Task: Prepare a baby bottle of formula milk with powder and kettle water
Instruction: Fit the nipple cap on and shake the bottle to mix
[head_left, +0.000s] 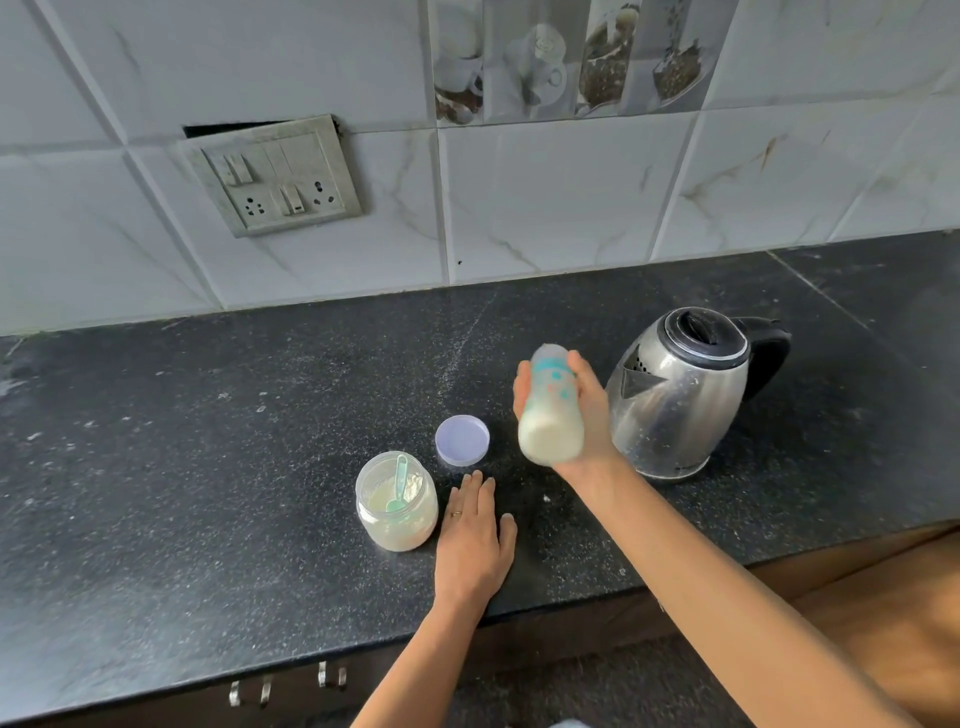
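One kettle (675, 395), one powder jar (397, 514) holding one scoop (399, 483), one loose lid (462, 440) on the desk (208, 441). Right hand (592, 415) grasps the one bottle (550, 415), tilted aloft — left hand (475, 535) lies flat, released.

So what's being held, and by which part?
The right hand grips the baby bottle around its middle; the left hand lies flat on the counter, holding nothing.

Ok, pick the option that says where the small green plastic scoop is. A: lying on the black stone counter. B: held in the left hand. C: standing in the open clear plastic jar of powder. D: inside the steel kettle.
C: the small green plastic scoop stands inside the open clear plastic jar of powder; the left hand lies flat on the black stone counter, holding nothing.
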